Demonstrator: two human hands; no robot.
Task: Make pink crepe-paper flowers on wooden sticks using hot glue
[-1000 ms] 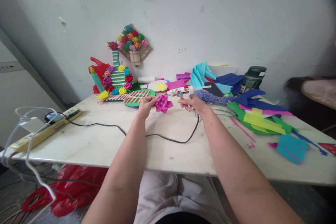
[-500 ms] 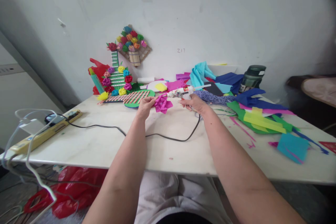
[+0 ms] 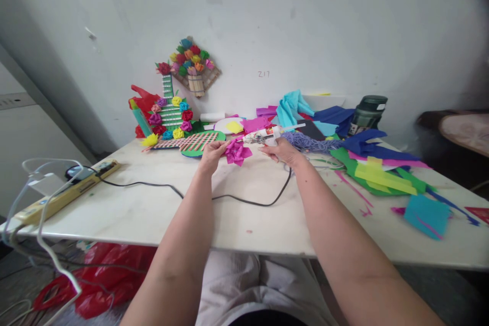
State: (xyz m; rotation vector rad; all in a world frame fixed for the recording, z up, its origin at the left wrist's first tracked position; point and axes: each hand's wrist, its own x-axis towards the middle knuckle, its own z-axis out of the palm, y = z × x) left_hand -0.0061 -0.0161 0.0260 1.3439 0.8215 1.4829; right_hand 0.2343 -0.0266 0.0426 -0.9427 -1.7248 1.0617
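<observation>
My left hand point(image 3: 211, 155) pinches a crumpled magenta paper flower point(image 3: 237, 153) just above the white table point(image 3: 153, 209). My right hand point(image 3: 282, 151) is wrapped round the grip of a white glue gun point(image 3: 263, 135), whose nozzle points left at the flower. The gun's black cord point(image 3: 248, 201) loops over the table towards a yellow power strip point(image 3: 61, 193) at the left. Just behind the flower lies a green disc with a lattice of orange-and-white strips point(image 3: 198, 141).
Paper-flower crafts point(image 3: 171, 112) stand at the back left and another point(image 3: 193, 66) hangs on the wall. Coloured paper sheets and scraps point(image 3: 374, 168) cover the right side, with a dark jar point(image 3: 367, 114) behind. White cables point(image 3: 34, 214) hang off the left edge. A red bag point(image 3: 103, 270) lies on the floor.
</observation>
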